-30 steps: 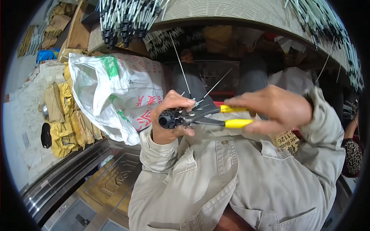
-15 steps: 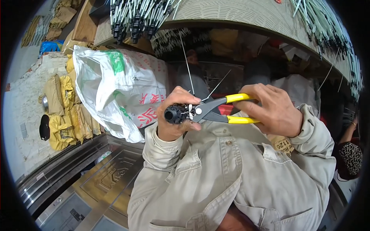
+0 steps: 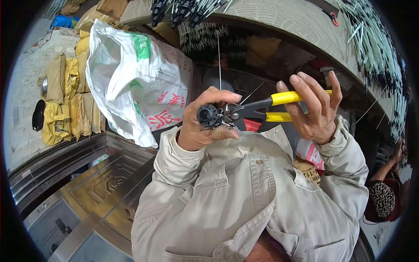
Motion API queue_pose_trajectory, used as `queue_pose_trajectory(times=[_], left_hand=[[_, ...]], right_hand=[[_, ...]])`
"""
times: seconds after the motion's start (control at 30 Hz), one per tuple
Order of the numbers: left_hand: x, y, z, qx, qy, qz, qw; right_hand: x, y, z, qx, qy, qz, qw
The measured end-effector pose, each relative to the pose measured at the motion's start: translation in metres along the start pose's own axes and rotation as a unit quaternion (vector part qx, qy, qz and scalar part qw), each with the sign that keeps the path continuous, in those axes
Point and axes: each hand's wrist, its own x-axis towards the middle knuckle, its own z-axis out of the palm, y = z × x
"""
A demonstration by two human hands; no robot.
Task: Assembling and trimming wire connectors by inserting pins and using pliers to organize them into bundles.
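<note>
My left hand is closed around a black ribbed plastic part with a round hollow end turned up. A thin pale rod stands up behind that hand. The jaws of a pair of pliers with yellow handles meet the part's right side, where small bits of metal show. My right hand holds the pliers loosely. Its fingers are spread and raised behind the upper handle, and the lower handle runs toward the thumb. Exactly what the jaws grip is too small to tell.
A white woven sack lies open at left, beside yellow and brown packages. Ahead runs a patterned table with bundles of pale rods and black-ended pieces. Another person sits at far right.
My right hand has loosened, its fingers lifting and spreading, and the pliers' handles have tilted up to the right. The left hand with the black part shows slightly farther right.
</note>
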Motion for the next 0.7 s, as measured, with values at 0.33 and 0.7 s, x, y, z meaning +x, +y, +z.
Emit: queue_pose_trajectory(times=[0.33,0.7], left_hand=[[0.003,0.003,0.001,0.034,0.025,0.044,0.998],[0.002,0.004,0.006,0.071,-0.021,0.053,0.996]], right_hand=[[0.028,0.019,-0.017,0.116,-0.151,-0.069,0.979],[-0.004,0.037,-0.003,0.771,-0.527,0.253,0.252]])
